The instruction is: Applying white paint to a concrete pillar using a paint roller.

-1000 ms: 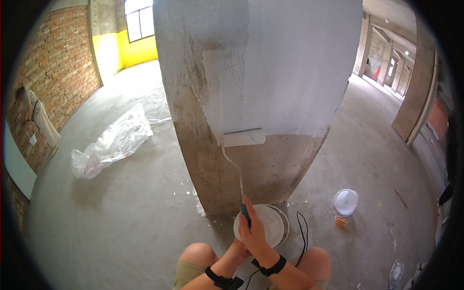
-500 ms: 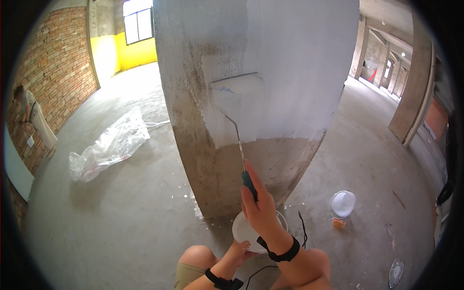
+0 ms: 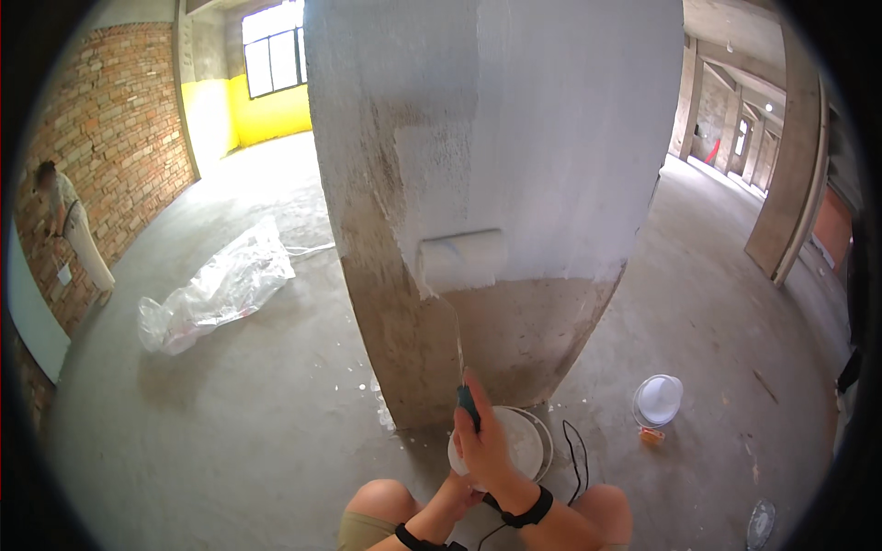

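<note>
My right hand [image 3: 485,450] is closed round the dark green handle of a paint roller [image 3: 464,259]. Its white sleeve rests against a concrete pillar [image 3: 570,184], near the lower edge of the white painted area. Under my right hand is a white bucket [image 3: 529,433], between my knees. My left hand [image 3: 450,500] grips the near side of the bucket's rim; my right wrist partly hides its fingers. White coating covers much of the pillar face, while the bottom and left strip show bare brownish concrete.
A small white pail [image 3: 660,400] stands on the floor at right, an orange object [image 3: 651,436] beside it. Crumpled clear plastic sheeting [image 3: 220,294] lies at left. A black cable [image 3: 577,450] loops by the bucket. Another person [image 3: 73,225] stands by the brick wall.
The roller has moved down the pillar, from the middle of the painted patch to near its lower edge. My right hand has come down with it, closer over the bucket.
</note>
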A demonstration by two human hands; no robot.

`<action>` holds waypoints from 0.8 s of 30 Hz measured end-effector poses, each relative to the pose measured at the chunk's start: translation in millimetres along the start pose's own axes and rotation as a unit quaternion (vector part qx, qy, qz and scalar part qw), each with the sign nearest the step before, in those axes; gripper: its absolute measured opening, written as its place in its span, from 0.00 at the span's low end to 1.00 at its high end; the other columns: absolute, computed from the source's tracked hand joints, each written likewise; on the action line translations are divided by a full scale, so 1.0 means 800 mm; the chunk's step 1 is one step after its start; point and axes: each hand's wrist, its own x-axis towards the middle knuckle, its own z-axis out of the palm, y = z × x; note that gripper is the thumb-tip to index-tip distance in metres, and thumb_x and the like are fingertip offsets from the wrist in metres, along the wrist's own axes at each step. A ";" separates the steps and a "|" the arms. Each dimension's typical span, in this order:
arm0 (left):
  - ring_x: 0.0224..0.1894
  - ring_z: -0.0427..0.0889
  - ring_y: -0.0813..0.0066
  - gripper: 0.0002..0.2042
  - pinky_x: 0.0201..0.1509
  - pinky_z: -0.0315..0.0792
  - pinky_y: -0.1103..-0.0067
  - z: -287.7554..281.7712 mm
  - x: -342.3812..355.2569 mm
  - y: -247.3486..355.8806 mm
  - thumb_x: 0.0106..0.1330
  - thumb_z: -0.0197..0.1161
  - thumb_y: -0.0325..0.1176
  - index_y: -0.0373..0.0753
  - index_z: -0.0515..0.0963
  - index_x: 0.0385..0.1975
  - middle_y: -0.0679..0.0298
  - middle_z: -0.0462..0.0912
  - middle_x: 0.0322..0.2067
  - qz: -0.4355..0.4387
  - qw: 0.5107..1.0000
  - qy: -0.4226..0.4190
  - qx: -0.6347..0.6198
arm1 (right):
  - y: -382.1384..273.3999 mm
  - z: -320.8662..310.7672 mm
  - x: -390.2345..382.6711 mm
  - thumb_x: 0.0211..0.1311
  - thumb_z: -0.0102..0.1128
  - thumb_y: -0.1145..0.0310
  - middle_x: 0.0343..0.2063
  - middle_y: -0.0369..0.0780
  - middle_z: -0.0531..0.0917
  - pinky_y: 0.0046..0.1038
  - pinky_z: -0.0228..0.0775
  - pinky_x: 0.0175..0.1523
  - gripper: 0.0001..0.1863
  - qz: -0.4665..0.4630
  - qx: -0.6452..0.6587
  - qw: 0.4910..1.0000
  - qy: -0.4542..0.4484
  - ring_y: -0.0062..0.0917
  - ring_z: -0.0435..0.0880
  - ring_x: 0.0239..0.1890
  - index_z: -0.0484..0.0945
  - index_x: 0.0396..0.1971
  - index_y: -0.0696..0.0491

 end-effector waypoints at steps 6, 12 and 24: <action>0.43 0.79 0.62 0.21 0.43 0.78 0.70 0.004 -0.003 0.005 0.59 0.53 0.29 0.35 0.62 0.54 0.58 0.76 0.44 -0.010 1.000 0.003 -0.009 | -0.057 -0.014 0.049 0.65 0.46 0.71 0.34 0.41 0.77 0.20 0.66 0.32 0.26 -0.132 -0.006 0.991 0.014 0.18 0.68 0.23 0.57 0.63 0.51; 0.41 0.80 0.59 0.21 0.42 0.79 0.66 0.001 0.006 0.001 0.59 0.51 0.26 0.34 0.61 0.54 0.56 0.76 0.44 -0.016 1.000 0.009 -0.006 | -0.085 -0.013 0.081 0.67 0.43 0.73 0.16 0.29 0.65 0.15 0.53 0.16 0.27 -0.201 0.012 0.980 0.010 0.10 0.61 0.12 0.53 0.66 0.47; 0.44 0.78 0.70 0.18 0.44 0.75 0.71 -0.009 0.017 -0.015 0.63 0.55 0.42 0.40 0.69 0.49 0.62 0.78 0.42 0.006 1.000 -0.001 0.009 | 0.010 0.000 -0.003 0.67 0.45 0.65 0.12 0.34 0.69 0.24 0.62 0.21 0.29 -0.003 -0.007 1.000 -0.019 0.20 0.68 0.13 0.51 0.66 0.46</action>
